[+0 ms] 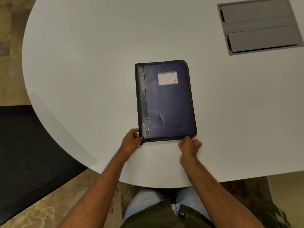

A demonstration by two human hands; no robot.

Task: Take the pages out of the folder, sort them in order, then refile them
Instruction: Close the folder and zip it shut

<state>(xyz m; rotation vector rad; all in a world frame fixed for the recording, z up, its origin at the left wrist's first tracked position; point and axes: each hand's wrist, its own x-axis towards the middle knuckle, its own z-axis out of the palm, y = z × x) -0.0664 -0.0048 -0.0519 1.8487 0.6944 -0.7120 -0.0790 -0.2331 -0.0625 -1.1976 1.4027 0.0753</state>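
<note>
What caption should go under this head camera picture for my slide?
Both hands, left hand and right hand, grip the near corners of a closed blue folder on a white table.

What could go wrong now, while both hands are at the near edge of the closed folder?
1. The left hand grips only the near spine corner of the folder, so the folder may slide on the smooth table.
2. The right hand pinches the near right corner; the zip could snag there.

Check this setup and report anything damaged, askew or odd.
Little stands out. The folder lies closed and flat on the table, turned slightly askew. Its cover shows a small crease near the lower middle. No pages are out.
</note>
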